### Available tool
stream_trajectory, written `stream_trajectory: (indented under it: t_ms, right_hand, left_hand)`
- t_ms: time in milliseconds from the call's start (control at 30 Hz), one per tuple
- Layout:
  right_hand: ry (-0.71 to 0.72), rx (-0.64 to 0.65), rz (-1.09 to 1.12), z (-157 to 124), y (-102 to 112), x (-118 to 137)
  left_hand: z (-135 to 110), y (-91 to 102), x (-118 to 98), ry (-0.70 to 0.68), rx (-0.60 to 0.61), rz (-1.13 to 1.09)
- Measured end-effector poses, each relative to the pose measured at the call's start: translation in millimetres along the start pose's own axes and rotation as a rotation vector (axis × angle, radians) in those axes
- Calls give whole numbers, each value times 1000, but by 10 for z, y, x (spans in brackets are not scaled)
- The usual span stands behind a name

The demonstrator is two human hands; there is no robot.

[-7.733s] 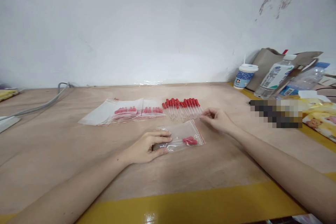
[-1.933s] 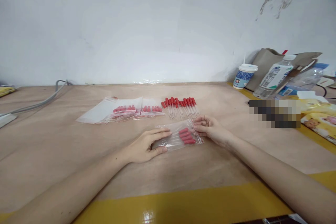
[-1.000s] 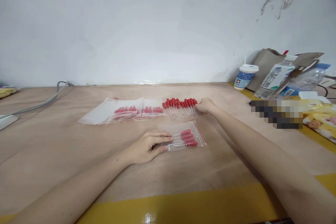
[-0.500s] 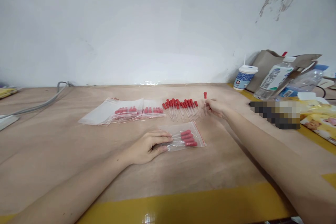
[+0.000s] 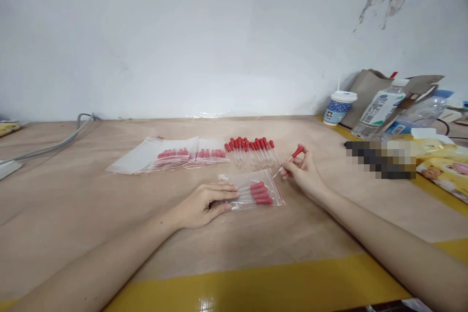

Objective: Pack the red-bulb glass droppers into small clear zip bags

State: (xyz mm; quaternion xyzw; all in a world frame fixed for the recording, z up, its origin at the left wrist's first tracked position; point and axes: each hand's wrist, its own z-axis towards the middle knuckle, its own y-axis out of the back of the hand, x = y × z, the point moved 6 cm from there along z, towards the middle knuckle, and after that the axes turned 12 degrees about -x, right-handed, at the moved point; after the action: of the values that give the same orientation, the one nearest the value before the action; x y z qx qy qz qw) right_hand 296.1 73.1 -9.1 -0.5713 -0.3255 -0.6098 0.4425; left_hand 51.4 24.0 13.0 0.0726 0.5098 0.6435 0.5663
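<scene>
My left hand (image 5: 204, 203) lies flat on the near end of a clear zip bag (image 5: 252, 191), pinning it to the table. Inside the bag lie several droppers with red bulbs. My right hand (image 5: 305, 173) pinches one red-bulbed glass dropper (image 5: 290, 160) just right of the bag's mouth, its tip pointing at the opening. A row of loose droppers (image 5: 252, 150) lies behind the bag.
Filled zip bags (image 5: 175, 155) lie at the left of the loose row. A paper cup (image 5: 338, 106), plastic bottles (image 5: 380, 107), a brown paper bag and yellow packets (image 5: 444, 165) crowd the right. A grey cable (image 5: 51, 146) runs along the left. Yellow tape (image 5: 256, 287) marks the near edge.
My right hand picked a dropper from the loose row and brought it down toward the bag's mouth. My left hand has stayed on the bag.
</scene>
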Motion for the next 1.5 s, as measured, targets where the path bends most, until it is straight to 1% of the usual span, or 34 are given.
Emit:
stream_trajectory:
  t_ms: [100, 233, 300, 433, 533, 600, 667, 733, 800, 867, 933, 1067, 1200, 1367, 1500]
  right_hand:
    - [-26, 3, 27, -38, -64, -31]
    - [-85, 98, 36, -105, -157, -74]
    - [-95, 118, 30, -129, -147, -87]
    - [-110, 103, 74, -147, -70, -91]
    - [-171, 120, 139, -156, -55, -82]
    - [-223, 160, 177, -160, -65, -71]
    - [-284, 208, 169, -159, -67, -73]
    - [-344, 267, 100, -156, -55, -95]
    - [-374, 338, 3, -153, -38, -118]
    - [-356, 378, -55, -141, -20, -119]
    - [-318, 381, -80, -127, -10, -109]
    - [-249, 408, -192, -142, -61, -112]
    - [-188, 382, -284, -148, -116, -119]
    - [-178, 328, -377, -123, -106, -105]
    - [-161, 374, -451, -139, -115, -82]
  left_hand:
    - [-3, -6, 9, 1, 7, 2]
    - [-4, -3, 7, 0, 8, 18]
    - [-10, -1, 10, 8, 8, 35]
    - [-26, 3, 23, 22, 0, 67]
    - [-30, 6, 24, 10, -6, 84]
    - [-28, 7, 33, 21, -5, 105]
    - [-25, 5, 41, 39, 0, 117]
    - [-20, 5, 39, 50, 3, 118]
    - [-15, 9, 28, 50, 2, 115]
    - [-13, 16, 17, 47, 0, 115]
    - [-14, 20, 16, 49, 2, 118]
    - [-23, 17, 38, 45, 6, 122]
    - [-28, -3, 64, 47, 17, 117]
    - [-21, -9, 60, 66, 23, 118]
    - [-14, -4, 41, 65, 24, 103]
